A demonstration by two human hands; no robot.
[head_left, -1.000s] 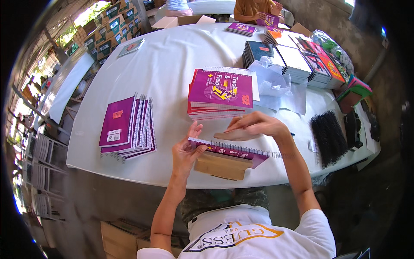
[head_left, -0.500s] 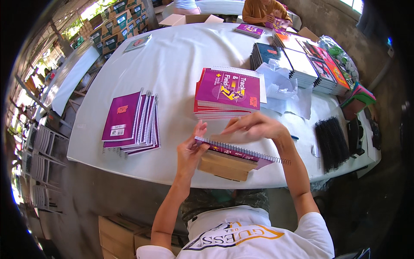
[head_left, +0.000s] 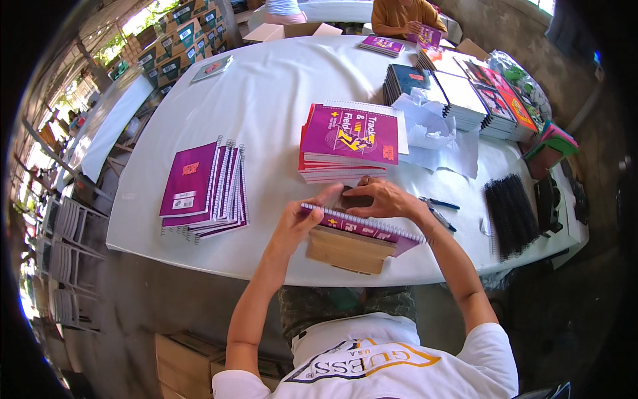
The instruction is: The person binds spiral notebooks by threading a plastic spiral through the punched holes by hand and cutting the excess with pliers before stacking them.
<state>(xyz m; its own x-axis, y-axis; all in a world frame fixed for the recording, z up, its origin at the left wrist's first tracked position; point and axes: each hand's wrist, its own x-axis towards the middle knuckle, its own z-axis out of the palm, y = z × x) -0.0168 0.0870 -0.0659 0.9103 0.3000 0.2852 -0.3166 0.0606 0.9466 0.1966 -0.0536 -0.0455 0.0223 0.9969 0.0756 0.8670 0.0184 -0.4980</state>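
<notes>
- Evidently, the purple notebook (head_left: 365,229) is held on edge near the rim of the desk (head_left: 266,120) and is taken as the dial's centre; a brown block (head_left: 349,251) is placed against it at six o'clock.
- A coil (head_left: 392,229) is seen along most of its upper edge, so threading is judged well advanced; whether the coil's ends are finished cannot be told.
- Between nine and ten o'clock, purple notebooks with coils along their edges are gathered in a bound stack (head_left: 188,174); these are judged done.
- At twelve o'clock, a thicker pile (head_left: 352,136) is topped by a purple cover with a punched edge; no coil is seen there, and this pile is judged left to be bound.
- Loose black coils (head_left: 510,216) are laid at three o'clock, with pens (head_left: 444,203) nearer on the same side.
- The left grip (head_left: 297,221), at nine o'clock, is closed narrowly on the notebook's end, the thumb being pressed to the near face.
- The right grip (head_left: 380,198), toward twelve o'clock, is curved over a dark piece (head_left: 355,201) behind the coiled edge; whether the piece is clasped or merely covered cannot be told.
</notes>
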